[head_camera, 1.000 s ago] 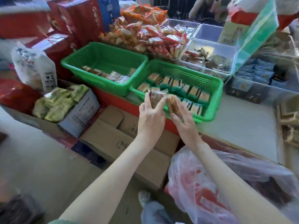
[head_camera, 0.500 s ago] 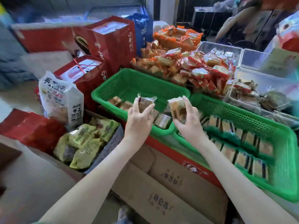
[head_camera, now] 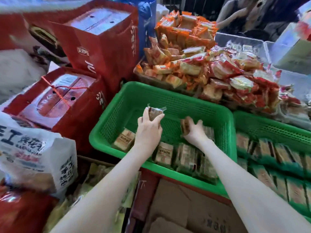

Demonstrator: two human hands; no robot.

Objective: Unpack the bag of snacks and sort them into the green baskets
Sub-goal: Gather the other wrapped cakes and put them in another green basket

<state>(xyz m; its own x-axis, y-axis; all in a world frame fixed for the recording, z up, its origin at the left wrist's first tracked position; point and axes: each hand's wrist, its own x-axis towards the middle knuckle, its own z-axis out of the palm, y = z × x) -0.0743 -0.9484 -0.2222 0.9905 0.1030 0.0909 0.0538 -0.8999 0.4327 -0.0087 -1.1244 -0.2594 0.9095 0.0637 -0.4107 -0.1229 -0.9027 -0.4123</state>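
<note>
Both your hands have moved from the rim into the left green plastic mesh basket (head_camera: 168,89). Your left hand (head_camera: 149,130) pinches a clear-wrapped brown snack cake (head_camera: 154,113) above the basket's floor. Your right hand (head_camera: 196,132), fingers curled, holds a second wrapped cake (head_camera: 184,126) low, just beyond the near row of wrapped cakes (head_camera: 164,153). You're mid-placing; next, set each beside that row. Red paper gift bags (head_camera: 101,52) stand left, heaped orange-red snack packets (head_camera: 193,64) lie beyond, and a brown cardboard box (head_camera: 185,207) sits near.
</note>
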